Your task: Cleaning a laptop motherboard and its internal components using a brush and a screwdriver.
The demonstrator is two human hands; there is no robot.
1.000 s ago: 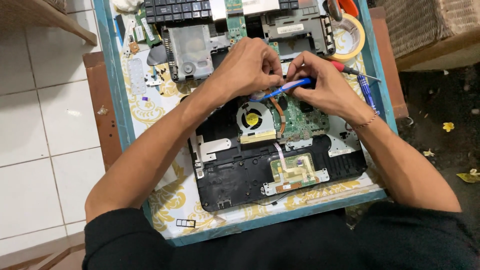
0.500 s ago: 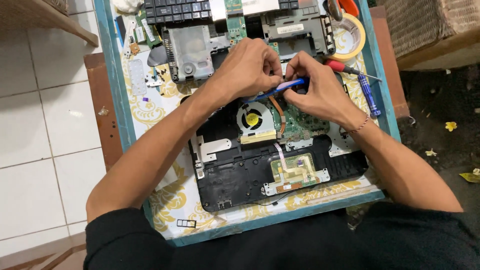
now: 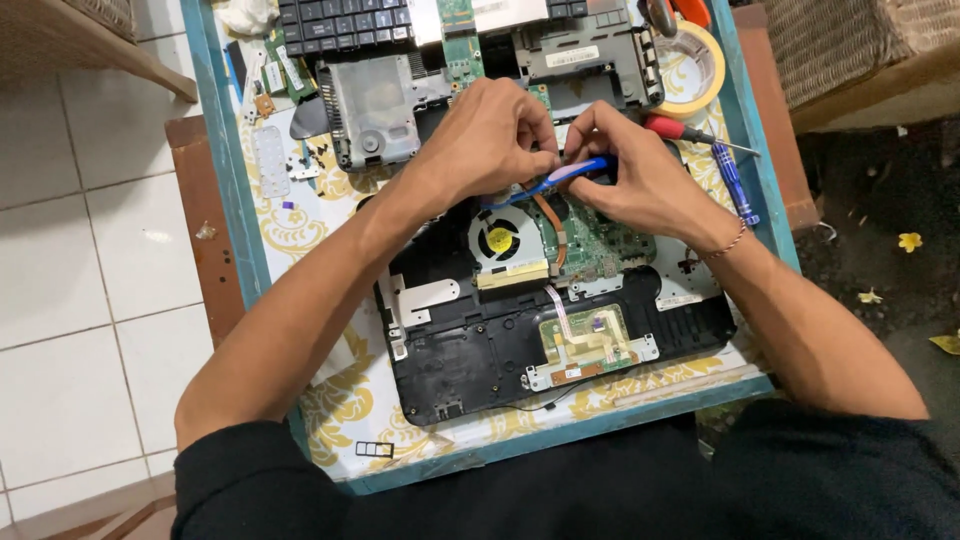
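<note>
In the head view, both hands are meeting over the far part of the opened laptop base, lying on the patterned surface. The right hand is pinching a blue tool in clamped fingers; the left hand is curling its fingers together at the tool's tip, just beyond the round fan

Left hand and right hand together, fingers pinched.

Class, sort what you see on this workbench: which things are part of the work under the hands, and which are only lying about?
In use:
left hand
right hand
blue tool
opened laptop base
cooling fan
green circuit board

Lying about:
keyboard
tape roll
red-handled screwdriver
blue screwdriver
</note>
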